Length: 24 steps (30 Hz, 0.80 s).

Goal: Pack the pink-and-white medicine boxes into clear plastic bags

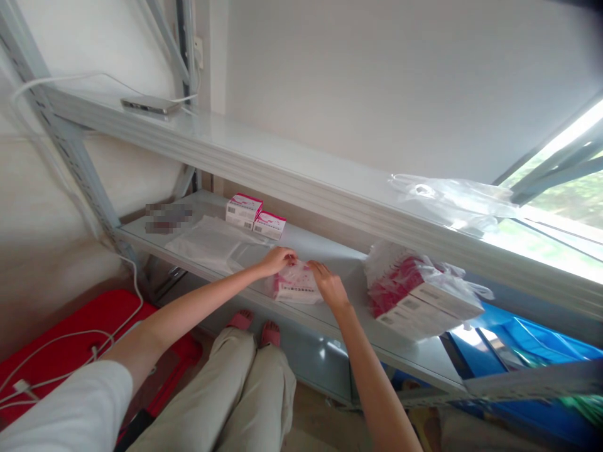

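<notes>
Head view, forward and down onto a metal rack (78,157), with a pink-and-white box (299,290) at the near edge of the lower shelf (347,267), wrapped at least partly in a thin clear bag (296,272). Left hand (279,258) at the far left corner of the box, with thumb and fingertips drawn together, apparently pinching the bag. Right hand (330,284) at the far right corner, with fingers bent and close together, tips at the bag; with the thumb hidden, impossible to tell whether gripping or merely resting. To the far left, a group of similar boxes (241,215); nearer, flat clear packaging (202,246). To the right, a larger bagged bundle of boxes (412,319).

Judged for handling: a probably light box with stiff but crushable card walls, in a soft, limp, slippery bag, likely to bunch or tear under a hard tug. Best held across the two short ends, through the plastic, with light, even pressure. Pinch the bag by a gathered edge rather than a single layer.
</notes>
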Tool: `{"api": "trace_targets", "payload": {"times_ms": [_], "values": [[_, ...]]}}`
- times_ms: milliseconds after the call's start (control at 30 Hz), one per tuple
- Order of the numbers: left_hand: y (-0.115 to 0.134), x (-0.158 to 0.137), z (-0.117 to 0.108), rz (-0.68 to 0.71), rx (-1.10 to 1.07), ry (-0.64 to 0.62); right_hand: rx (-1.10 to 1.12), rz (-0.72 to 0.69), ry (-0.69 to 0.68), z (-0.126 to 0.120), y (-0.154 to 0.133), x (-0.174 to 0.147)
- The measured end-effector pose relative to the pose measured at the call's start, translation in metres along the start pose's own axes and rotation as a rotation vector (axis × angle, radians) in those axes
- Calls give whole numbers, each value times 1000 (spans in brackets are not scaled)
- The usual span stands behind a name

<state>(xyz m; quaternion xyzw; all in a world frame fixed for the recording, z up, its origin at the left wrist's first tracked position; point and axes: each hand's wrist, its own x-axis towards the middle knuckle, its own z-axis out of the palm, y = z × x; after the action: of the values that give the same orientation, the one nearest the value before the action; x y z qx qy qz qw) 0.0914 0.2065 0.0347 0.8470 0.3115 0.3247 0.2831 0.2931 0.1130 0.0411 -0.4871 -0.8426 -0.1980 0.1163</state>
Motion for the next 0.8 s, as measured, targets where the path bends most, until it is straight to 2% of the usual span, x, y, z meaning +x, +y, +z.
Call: {"api": "trace_targets", "payload": {"times_ms": [133,233,333,433,533,700,800], "values": [[-2,-1,2,-28,-43,-10,-23,37,-8,6,4,-10],[-2,-2,-3,36,93,18,-74,85,-40,3,6,-17],[-5,-11,-17,195,379,41,-140,129,-57,-8,8,-26],[-11,-27,-31,412,651,-12,-184,117,-107,-18,9,-35],[-17,-44,-38,538,775,-79,-183,70,-181,-22,10,-39],[-28,-56,-33,543,784,-100,-160,16,-295,-22,16,-34],[-31,-56,-28,517,770,-88,-124,48,-309,-21,19,-33]]}}
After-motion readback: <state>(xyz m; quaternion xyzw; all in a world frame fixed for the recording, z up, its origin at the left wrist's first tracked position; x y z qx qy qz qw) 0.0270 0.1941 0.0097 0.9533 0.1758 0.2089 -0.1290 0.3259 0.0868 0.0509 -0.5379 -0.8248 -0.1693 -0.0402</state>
